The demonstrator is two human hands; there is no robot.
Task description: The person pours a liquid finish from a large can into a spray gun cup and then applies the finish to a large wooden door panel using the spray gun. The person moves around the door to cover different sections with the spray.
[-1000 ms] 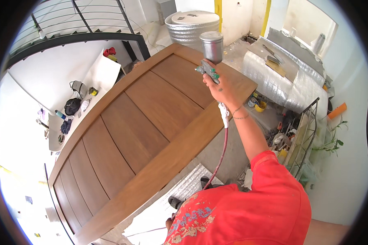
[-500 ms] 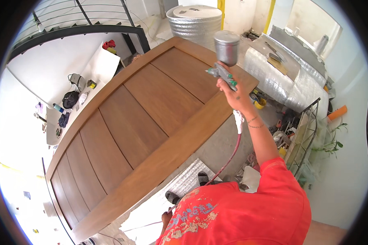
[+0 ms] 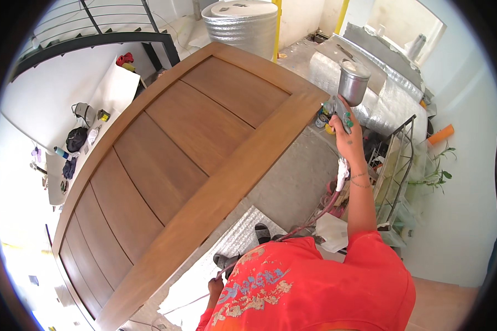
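A metal paint spray gun [image 3: 353,84] with a silver cup on top is in my right hand [image 3: 348,138], fingers wrapped round its handle. The gun is beyond the right end of a large brown wooden panel door [image 3: 215,176], its nozzle pointing left. From the handle a reddish hose [image 3: 313,219] hangs down, with white wrapping near the gun, and runs behind my body. Low beside my waist, my left hand [image 3: 216,286] is closed round the hose. The door lies broadly flat, with several recessed boards inside its frame.
Beyond the door stands a foil-wrapped round tub [image 3: 243,33]. Foil sheeting [image 3: 395,110] covers a slab at the right, near a metal rack [image 3: 400,171] and a plant [image 3: 439,174]. Bags [image 3: 76,139] sit on a ledge at the left. Foil matting [image 3: 240,226] lies by my feet.
My right hand has moved right and slightly down with the spray gun, from above the door's corner to beyond its edge. The view has shifted; my left hand remains on the hose.
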